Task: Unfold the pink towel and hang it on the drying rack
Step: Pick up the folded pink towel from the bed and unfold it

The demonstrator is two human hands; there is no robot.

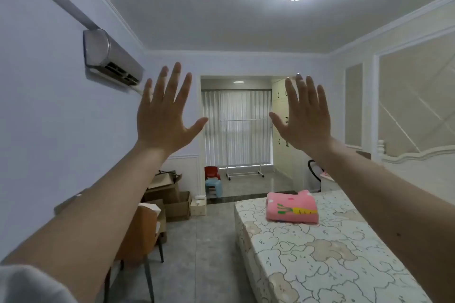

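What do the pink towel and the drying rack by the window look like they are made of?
The pink towel looks like soft, fluffy cloth, folded thick with rounded edges and a carrot picture on top. The drying rack looks like thin pale metal tubing on small wheels, though it is too far away to be sure.

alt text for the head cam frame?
Both bare hands, left hand and right hand, are raised open and empty. A folded pink towel lies on the bed; the drying rack stands far off by the curtains.
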